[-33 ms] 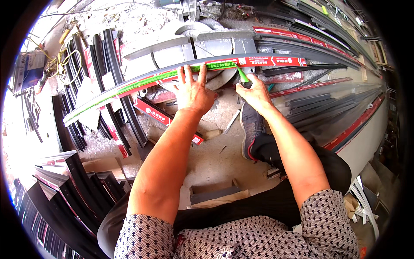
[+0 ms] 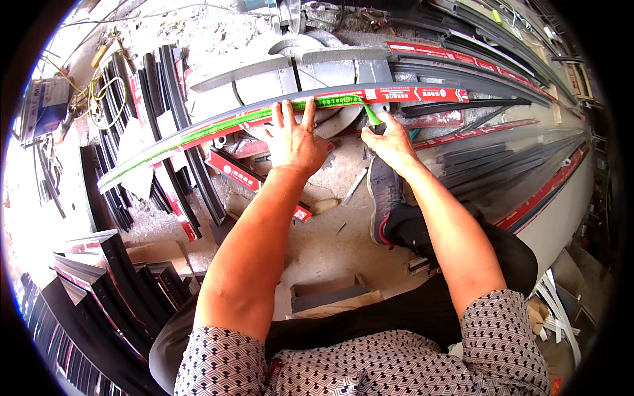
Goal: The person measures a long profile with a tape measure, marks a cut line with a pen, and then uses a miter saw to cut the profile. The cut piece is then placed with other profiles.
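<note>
A long grey metal profile (image 2: 244, 107) with a red-and-white printed film lies slantwise in front of me. Along it runs the green blade (image 2: 198, 133) of a tape measure. My left hand (image 2: 297, 140) is open, fingers spread, with its fingertips resting on the blade and the profile. Past those fingers the blade twists down toward my right hand (image 2: 391, 140). That hand is closed around the tape measure's dark case (image 2: 378, 129), which the fingers mostly hide.
Under and behind the profile stands a metal saw base with a fence (image 2: 264, 80). Dark profiles (image 2: 175, 99) lie in stacks on the left, and more (image 2: 489, 162) lie on the right. A short red-filmed piece (image 2: 238, 173) lies below my left hand. My shoe (image 2: 386, 198) is beneath my right hand.
Near its bend beside my right hand, the green blade sits very slightly lower. Both hands and the profile are in the same place.
</note>
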{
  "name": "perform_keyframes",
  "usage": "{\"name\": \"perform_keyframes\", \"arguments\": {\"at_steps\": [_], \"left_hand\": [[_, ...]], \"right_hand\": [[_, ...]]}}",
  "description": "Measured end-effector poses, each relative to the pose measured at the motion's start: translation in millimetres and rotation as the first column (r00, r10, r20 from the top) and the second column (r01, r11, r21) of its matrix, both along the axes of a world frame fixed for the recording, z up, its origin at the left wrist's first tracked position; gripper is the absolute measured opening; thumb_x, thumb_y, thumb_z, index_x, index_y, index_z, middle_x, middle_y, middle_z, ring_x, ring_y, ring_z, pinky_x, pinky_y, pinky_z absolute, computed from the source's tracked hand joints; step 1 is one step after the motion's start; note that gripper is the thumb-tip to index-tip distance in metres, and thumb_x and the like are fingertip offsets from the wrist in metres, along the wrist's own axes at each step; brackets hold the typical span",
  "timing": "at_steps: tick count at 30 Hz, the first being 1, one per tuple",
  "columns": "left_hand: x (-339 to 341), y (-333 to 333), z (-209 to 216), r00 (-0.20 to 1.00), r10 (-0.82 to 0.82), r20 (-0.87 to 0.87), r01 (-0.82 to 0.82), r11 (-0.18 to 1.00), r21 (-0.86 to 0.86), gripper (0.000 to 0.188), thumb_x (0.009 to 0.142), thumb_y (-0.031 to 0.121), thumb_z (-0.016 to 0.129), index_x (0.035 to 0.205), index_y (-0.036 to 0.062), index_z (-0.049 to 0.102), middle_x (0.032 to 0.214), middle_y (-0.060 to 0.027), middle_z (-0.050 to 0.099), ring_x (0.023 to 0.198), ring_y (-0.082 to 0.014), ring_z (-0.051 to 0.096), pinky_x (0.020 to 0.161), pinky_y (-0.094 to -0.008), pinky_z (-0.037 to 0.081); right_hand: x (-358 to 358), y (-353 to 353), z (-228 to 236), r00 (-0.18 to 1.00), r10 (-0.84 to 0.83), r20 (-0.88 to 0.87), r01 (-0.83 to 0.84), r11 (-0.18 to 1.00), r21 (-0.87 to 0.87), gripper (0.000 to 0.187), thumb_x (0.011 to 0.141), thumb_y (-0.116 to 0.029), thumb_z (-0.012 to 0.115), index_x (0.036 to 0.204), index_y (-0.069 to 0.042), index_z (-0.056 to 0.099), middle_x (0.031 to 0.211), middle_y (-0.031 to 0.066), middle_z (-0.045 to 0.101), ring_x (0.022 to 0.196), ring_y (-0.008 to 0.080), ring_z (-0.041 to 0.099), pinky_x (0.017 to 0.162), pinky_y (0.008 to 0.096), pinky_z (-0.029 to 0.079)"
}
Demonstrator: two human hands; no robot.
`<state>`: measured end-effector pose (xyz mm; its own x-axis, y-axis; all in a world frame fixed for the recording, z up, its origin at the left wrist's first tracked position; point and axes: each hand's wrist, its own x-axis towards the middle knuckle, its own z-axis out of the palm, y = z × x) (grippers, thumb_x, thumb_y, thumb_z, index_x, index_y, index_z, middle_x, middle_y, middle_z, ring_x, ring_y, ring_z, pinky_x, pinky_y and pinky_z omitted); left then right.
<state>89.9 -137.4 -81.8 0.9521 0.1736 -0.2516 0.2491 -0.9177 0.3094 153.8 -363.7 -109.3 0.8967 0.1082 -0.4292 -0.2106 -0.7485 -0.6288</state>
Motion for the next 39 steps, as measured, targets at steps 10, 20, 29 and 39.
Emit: {"name": "perform_keyframes", "arguments": {"at_steps": [10, 20, 29, 39], "left_hand": [[-16.8, 40.3, 8.1, 0.994, -0.061, 0.090, 0.043, 0.981, 0.187, 0.059, 0.091, 0.034, 0.067, 0.144, 0.0102, 0.057, 0.135, -0.0162, 0.062, 0.130, -0.0338, 0.059, 0.104, -0.0625, 0.045], [-24.3, 106.7, 64.4, 0.955, -0.290, -0.070, 0.291, 0.957, 0.004, 0.024, 0.092, 0.023, 0.065, 0.107, 0.0060, 0.074, 0.125, -0.0207, 0.070, 0.109, -0.0404, 0.072, 0.099, -0.0587, 0.052], [-25.2, 124.4, 169.5, 0.862, -0.465, -0.203, 0.458, 0.885, -0.084, 0.042, 0.098, 0.046, 0.068, 0.108, 0.0056, 0.070, 0.096, -0.0228, 0.074, 0.096, -0.0452, 0.071, 0.087, -0.0541, 0.055], [-47.5, 146.9, 131.2, 0.857, -0.459, -0.234, 0.413, 0.884, -0.221, 0.041, 0.108, 0.043, 0.054, 0.100, 0.0053, 0.068, 0.092, -0.0240, 0.071, 0.093, -0.0466, 0.069, 0.084, -0.0554, 0.053]], "right_hand": [[13.1, 12.5, 88.8, 0.877, 0.463, -0.129, -0.461, 0.886, 0.043, 0.036, 0.090, -0.029, 0.069, 0.114, -0.002, 0.064, 0.091, 0.0187, 0.070, 0.086, 0.0258, 0.069, 0.076, 0.0423, 0.053], [20.9, 30.6, 179.8, 0.574, 0.783, -0.239, -0.813, 0.580, -0.052, 0.037, 0.088, -0.027, 0.066, 0.116, -0.002, 0.066, 0.088, 0.0187, 0.072, 0.084, 0.0308, 0.072, 0.077, 0.0453, 0.054], [17.9, 9.0, 222.1, 0.422, 0.830, -0.363, -0.905, 0.405, -0.127, 0.050, 0.097, -0.028, 0.056, 0.143, -0.007, 0.054, 0.098, 0.0244, 0.069, 0.091, 0.0370, 0.069, 0.083, 0.0494, 0.052], [32.6, -28.8, 154.8, 0.554, 0.768, -0.321, -0.819, 0.572, -0.044, 0.047, 0.087, -0.032, 0.068, 0.123, -0.002, 0.062, 0.106, 0.0238, 0.069, 0.098, 0.0358, 0.068, 0.085, 0.0481, 0.052]]}}
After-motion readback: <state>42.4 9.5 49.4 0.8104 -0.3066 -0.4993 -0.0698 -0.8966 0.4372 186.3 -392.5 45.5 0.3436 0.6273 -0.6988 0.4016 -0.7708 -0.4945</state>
